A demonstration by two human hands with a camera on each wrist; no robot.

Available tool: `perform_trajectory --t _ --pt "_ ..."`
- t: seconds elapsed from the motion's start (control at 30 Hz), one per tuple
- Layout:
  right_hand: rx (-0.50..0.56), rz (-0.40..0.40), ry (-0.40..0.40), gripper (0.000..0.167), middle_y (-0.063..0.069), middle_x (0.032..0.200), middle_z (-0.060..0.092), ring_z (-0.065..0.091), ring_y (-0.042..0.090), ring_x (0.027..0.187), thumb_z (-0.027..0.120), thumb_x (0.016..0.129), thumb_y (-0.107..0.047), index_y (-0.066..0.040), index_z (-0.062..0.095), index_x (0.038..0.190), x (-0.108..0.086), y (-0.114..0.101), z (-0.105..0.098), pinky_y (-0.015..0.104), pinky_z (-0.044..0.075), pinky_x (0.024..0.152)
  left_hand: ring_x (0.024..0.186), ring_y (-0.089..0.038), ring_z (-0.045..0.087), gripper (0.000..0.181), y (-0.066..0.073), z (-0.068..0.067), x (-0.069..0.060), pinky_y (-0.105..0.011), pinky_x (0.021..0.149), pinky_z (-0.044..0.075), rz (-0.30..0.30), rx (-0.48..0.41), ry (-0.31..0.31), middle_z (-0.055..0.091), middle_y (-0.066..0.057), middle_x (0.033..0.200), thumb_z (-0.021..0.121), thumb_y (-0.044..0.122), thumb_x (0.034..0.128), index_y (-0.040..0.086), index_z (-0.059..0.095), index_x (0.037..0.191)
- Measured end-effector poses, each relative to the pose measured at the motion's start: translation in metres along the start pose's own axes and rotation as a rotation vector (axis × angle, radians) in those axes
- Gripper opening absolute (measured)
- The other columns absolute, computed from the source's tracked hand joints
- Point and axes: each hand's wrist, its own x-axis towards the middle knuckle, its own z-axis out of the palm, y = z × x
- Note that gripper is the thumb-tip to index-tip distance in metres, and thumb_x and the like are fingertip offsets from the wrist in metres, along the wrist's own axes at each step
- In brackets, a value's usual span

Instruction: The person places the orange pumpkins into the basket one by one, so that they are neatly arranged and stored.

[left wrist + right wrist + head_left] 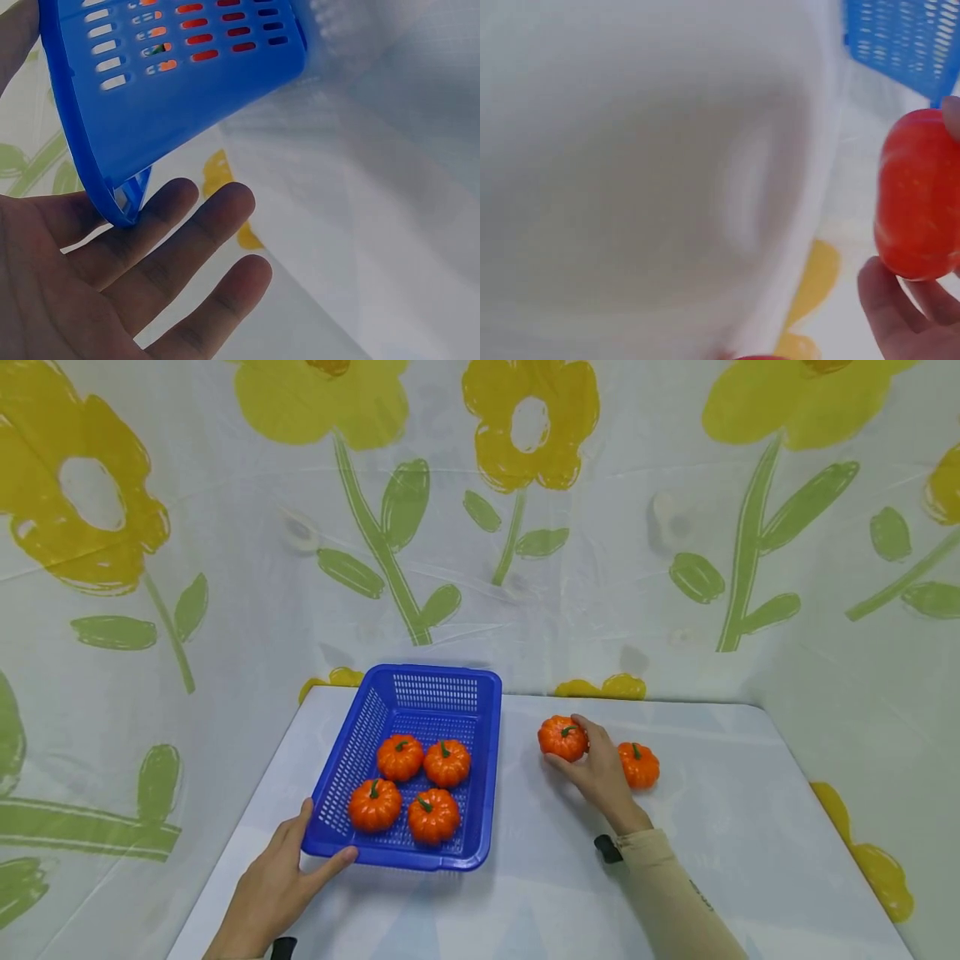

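Note:
A blue basket (pixel 491 760) on the table holds several orange pumpkins (pixel 375 805). My left hand (pixel 276 881) is at its near left corner, thumb on the near rim and fingers along the left side; in the left wrist view the fingers of the left hand (pixel 150 262) are nearly straight beside the basket's rim (pixel 75 150). Right of the basket, my right hand (pixel 600 772) grips a pumpkin (pixel 558 737) between thumb and fingers. The right wrist view shows that pumpkin (pixel 919 195) against the fingers. Another pumpkin (pixel 639 766) sits just right of the right hand.
The white table (pixel 555 877) ends at a flower-printed curtain (pixel 600 610) behind and at both sides. A blurred red edge (pixel 761 358) shows at the bottom of the right wrist view.

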Motion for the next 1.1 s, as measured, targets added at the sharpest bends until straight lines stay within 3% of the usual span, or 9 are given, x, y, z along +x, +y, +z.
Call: perform_trajectory --t 0.13,0.3,0.63,1.1 --pt "0.059 -0.015 0.05 0.087 0.012 0.141 0.053 0.054 0.029 0.116 0.085 0.079 -0.052 -0.013 0.047 0.148 0.007 -0.017 -0.001 0.05 0.053 0.097 0.127 -0.058 0.046 0.127 0.0 0.0 0.001 -0.07 0.099 0.044 -0.013 0.004 -0.007 0.033 -0.036 0.151 0.049 0.088 0.0794 -0.002 0.011 0.16" --pt "0.135 -0.073 0.06 0.087 0.008 0.139 0.055 0.055 0.027 0.113 0.085 0.078 -0.052 -0.012 0.049 0.146 0.018 -0.045 0.001 0.048 0.054 0.093 0.127 -0.058 0.046 0.127 -0.001 0.0 0.002 -0.07 0.099 0.043 -0.02 0.009 -0.013 0.032 -0.036 0.152 0.05 0.088 0.0798 -0.001 0.01 0.161" --pt "0.144 -0.239 -0.014 0.087 0.004 0.136 0.058 0.054 0.019 0.106 0.087 0.077 -0.05 -0.011 0.05 0.145 0.041 -0.098 0.024 0.037 0.052 0.088 0.129 -0.058 0.044 0.128 0.0 0.0 0.003 -0.07 0.1 0.043 -0.033 0.013 -0.023 0.031 -0.036 0.152 0.05 0.089 0.0782 -0.001 0.01 0.161" --pt "0.188 -0.292 -0.147 0.085 0.004 0.139 0.056 0.058 0.019 0.121 0.082 0.081 -0.054 -0.014 0.047 0.148 0.058 -0.165 0.066 0.041 0.053 0.101 0.127 -0.058 0.046 0.124 0.002 -0.002 0.0 -0.07 0.099 0.043 -0.007 0.001 -0.006 0.034 -0.036 0.151 0.052 0.085 0.0822 -0.003 0.012 0.16"
